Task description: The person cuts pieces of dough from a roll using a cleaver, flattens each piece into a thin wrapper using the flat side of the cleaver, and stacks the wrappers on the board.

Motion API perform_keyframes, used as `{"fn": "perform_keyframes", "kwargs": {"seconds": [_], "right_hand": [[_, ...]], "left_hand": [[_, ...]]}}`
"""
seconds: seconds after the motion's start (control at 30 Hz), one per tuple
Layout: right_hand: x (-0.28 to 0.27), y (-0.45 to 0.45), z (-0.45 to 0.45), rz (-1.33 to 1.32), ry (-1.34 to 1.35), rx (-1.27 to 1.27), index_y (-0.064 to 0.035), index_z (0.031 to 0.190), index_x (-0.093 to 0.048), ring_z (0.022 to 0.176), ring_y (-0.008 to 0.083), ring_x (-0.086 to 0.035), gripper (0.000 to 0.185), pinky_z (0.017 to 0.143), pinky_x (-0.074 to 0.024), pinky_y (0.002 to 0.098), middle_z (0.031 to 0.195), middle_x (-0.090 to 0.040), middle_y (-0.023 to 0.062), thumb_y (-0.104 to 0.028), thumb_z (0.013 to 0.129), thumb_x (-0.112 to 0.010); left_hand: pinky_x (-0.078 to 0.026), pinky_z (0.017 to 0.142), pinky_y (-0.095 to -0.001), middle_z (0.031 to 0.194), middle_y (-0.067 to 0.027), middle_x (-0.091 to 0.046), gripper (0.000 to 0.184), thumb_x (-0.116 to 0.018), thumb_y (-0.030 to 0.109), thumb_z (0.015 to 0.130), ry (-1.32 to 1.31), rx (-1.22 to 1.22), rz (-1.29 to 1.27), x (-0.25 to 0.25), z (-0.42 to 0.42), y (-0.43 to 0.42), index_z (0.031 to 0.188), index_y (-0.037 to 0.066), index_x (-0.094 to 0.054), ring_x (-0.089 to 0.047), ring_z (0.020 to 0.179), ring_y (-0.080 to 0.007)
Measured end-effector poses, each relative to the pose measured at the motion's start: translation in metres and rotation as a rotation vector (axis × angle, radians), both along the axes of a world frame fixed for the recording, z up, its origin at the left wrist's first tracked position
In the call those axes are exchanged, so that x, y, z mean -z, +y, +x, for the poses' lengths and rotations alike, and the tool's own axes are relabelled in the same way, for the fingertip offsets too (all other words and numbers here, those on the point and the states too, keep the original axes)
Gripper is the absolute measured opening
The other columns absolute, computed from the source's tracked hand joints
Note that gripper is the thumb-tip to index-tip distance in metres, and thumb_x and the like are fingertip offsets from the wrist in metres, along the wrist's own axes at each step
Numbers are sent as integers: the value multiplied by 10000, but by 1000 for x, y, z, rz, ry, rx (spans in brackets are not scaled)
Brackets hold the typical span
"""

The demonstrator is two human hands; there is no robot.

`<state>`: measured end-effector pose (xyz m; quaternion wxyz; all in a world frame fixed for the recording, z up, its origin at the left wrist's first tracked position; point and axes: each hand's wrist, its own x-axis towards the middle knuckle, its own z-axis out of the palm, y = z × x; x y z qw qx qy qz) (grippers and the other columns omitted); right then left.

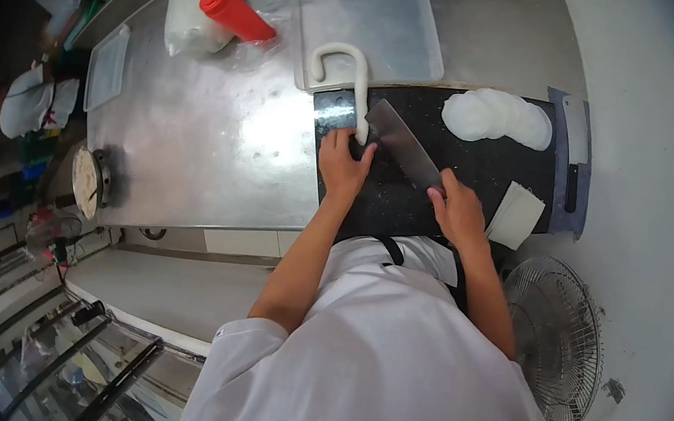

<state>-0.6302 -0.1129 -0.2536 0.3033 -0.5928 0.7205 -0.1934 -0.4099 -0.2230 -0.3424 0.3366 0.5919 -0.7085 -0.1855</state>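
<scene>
A long white dough rope (361, 77) curves from the clear plastic tray onto the black board (393, 205). Its near end lies between the fingertips and thumb of my left hand (343, 167), which is closed lightly around it. In my right hand (459, 212) is the handle of a cleaver (405, 145). The broad blade slants up and left over the board, its tip close beside the dough rope. Overlapping flat white rounds (498, 118) lie at the board's far right; their material is unclear.
The clear plastic tray (414, 16) sits behind the board. A folded cloth (516, 214) and a second cleaver (572, 135) on blue cloth are at right. A red squeeze bottle (239, 15) leans by a white bag (197, 9). A floor fan (554, 341) stands by my right arm.
</scene>
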Motion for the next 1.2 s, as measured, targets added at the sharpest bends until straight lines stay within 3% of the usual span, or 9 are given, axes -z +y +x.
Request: {"fn": "perform_keyframes", "kwargs": {"seconds": [0.23, 0.47, 0.73, 0.77, 0.87, 0.97, 1.07, 1.13, 1.2], "right_hand": [[-11, -35, 4, 47, 180, -180, -101, 1128, -484, 861, 455, -678, 225, 720, -540, 558, 923, -690, 166, -211, 988, -620], [-8, -41, 22, 191, 196, -256, -75, 1159, -446, 827, 493, -679, 275, 732, -533, 607, 849, -692, 242, -209, 992, -618], [36, -26, 80, 208, -47, -9, -60, 1221, -429, 874, 559, -658, 387, 759, -532, 608, 895, -684, 312, -259, 982, -659], [41, -20, 79, 249, -78, 11, -44, 1246, -441, 939, 552, -655, 434, 775, -530, 588, 976, -688, 316, -283, 973, -679], [33, 32, 83, 50, -212, 259, -27, 1254, -476, 1010, 533, -648, 428, 812, -533, 546, 1048, -696, 295, -288, 980, -677], [24, 96, 88, -32, -219, 631, 3, 1232, -552, 1032, 434, -698, 399, 851, -534, 440, 1064, -704, 262, -291, 993, -678], [26, 155, 95, -13, -229, 1007, 3, 1198, -577, 686, 181, -611, 263, 638, -502, 340, 877, -667, 105, -168, 1013, -655], [18, 172, 116, -110, -239, 1209, -49, 1144, -560, 483, 67, -463, 217, 430, -355, 251, 685, -543, -9, -201, 1021, -654], [3, 187, 147, -77, -249, 1349, -20, 1164, -573, 572, 120, -528, 266, 524, -422, 296, 787, -605, 49, -215, 1009, -666]], "left_hand": [[-524, 696, -374, 906, -105, -648, 237, -809, 31, 784, 118, 40, 23, 8, 27, -11, 988, 37, -690, -636, 761, -255], [-543, 730, -354, 955, -121, -688, 233, -805, 14, 803, 144, 122, -128, 21, 44, -21, 1017, 26, -712, -667, 816, -263], [-549, 686, -325, 980, -109, -697, 198, -717, 4, 880, 435, -6, 184, 10, 59, -37, 1077, 7, -699, -680, 835, -201], [-552, 693, -302, 978, -103, -696, 182, -696, 3, 908, 447, 30, 81, 8, 67, -42, 1090, -4, -696, -680, 840, -168], [-563, 741, -305, 1072, -111, -676, 165, -693, -22, 912, 570, 149, 161, -13, 82, -43, 1073, 17, -694, -684, 904, -184], [-571, 823, -370, 1112, -132, -651, 219, -695, -57, 864, 394, 674, 159, -47, 60, -19, 1062, 36, -690, -680, 959, -287], [-565, 885, -410, 1151, -161, -643, 291, -685, -93, 809, 297, 1219, 159, -29, 24, 8, 1072, 28, -674, -660, 1034, -358], [-559, 893, -420, 1149, -159, -645, 289, -678, -93, 810, 101, 1449, 164, 2, 15, 3, 1070, 33, -684, -654, 1057, -361], [-556, 899, -426, 1142, -164, -644, 274, -672, -93, 814, -33, 1580, 156, 18, 5, 3, 1058, 30, -698, -652, 1066, -370]]}}
